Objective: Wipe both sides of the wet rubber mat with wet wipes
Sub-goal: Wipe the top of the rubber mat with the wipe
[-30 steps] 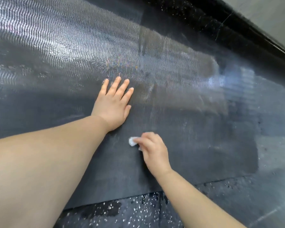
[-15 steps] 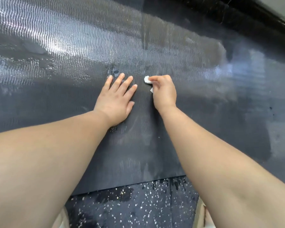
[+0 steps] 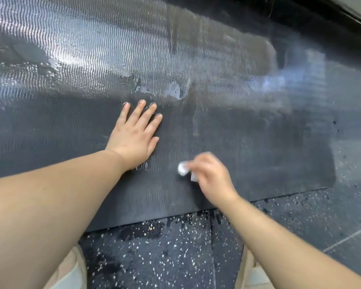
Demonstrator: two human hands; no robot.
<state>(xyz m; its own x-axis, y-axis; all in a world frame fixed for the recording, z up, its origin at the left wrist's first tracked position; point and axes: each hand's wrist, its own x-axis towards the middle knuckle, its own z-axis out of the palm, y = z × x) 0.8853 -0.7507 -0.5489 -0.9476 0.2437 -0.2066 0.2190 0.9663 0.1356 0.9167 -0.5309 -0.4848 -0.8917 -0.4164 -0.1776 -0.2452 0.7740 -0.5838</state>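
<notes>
Head view looks down on a large dark grey rubber mat with a fine wavy ribbed surface point(image 3: 258, 153). It lies flat on a black rubber floor flecked with white point(image 3: 165, 257), its near edge just ahead of the person's knees.

The left hand point(image 3: 133, 138) lies palm-down near the middle of the mat, fingers point(image 3: 142, 109) straight and slightly spread, holding nothing. The right hand point(image 3: 211, 176), blurred by motion, has its fingers curled round a small crumpled white wet wipe point(image 3: 182, 168). The wipe pokes out on the thumb side and meets the mat near the left wrist.

The near half of the mat looks dull. The far half carries a glinting film of water point(image 3: 92, 65), with small puddles just beyond the left fingertips.

The step in hand appears to be wiping the upper face, and much of it looks undone. To do it well, the person should press the left palm down firmly so the mat does not creep on the damp floor. The wipe should be worked into the grooves in overlapping passes, from the dull part toward the shining part. It is small against so much water and will likely soak quickly, so opening it out or taking a fresh one should help. Whether the underside has been wiped cannot be told.
</notes>
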